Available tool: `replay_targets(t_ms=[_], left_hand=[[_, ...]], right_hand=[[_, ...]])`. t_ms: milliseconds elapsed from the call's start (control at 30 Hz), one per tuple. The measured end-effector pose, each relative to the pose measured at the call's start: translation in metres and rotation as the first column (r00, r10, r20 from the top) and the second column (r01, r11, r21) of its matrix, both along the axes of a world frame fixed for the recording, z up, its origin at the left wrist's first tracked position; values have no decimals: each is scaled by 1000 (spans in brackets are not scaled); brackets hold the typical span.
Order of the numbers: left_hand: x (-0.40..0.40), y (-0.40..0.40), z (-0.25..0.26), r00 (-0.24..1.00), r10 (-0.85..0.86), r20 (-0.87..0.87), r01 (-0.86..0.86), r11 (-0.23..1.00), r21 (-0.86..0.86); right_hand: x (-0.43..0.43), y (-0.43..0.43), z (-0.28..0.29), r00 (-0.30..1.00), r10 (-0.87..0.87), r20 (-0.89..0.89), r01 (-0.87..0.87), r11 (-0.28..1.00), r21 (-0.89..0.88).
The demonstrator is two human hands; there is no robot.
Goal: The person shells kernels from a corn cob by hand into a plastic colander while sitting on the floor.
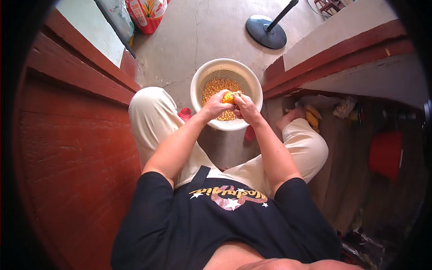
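Note:
Between both hands is a yellow corn cob [228, 98], held over a round, pale plastic basket [199, 72]. My left hand [216, 105] grips the cob's left part. My right hand [247, 107] is closed around its right end, where a ragged pale tip shows. Loose corn kernels [219, 86] cover the bottom of the basket below the hands. The basket stands on the floor between my knees, and its mesh-like wall shows inside the rim.
A black round stand base [266, 32] with a pole is beyond the basket. Wooden door panels [74, 141] rise on the left. More corn cobs [312, 118] lie by my right leg, and a red bucket [385, 155] stands farther right. A red printed bag [148, 17] is at the far left.

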State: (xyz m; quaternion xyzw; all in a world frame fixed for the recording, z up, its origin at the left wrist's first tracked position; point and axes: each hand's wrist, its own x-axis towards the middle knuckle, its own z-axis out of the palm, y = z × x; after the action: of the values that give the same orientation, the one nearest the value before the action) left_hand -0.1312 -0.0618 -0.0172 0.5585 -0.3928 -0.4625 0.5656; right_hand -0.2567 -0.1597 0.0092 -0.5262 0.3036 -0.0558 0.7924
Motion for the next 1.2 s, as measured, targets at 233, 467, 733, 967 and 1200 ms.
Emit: replay_targets(t_ms=[233,467,733,967,1200], left_hand=[[0,-2,-17,990,100,95,-103,994,24],[-5,0,-14,977,119,176,-135,987,85],[-1,-1,-30,992,88,-89,-90,996,-19],[-6,7,-1,827,233,512,-252,967,-33],[-10,7,0,790,234,566,-274,962,-15]], right_hand=[[1,-4,-11,999,-40,27,35,986,164],[4,0,-13,999,13,-49,-16,998,-63],[3,-3,-10,999,28,46,-30,998,53],[3,-8,-17,992,-34,118,11,983,184],[10,2,-21,993,-115,40,114,993,17]])
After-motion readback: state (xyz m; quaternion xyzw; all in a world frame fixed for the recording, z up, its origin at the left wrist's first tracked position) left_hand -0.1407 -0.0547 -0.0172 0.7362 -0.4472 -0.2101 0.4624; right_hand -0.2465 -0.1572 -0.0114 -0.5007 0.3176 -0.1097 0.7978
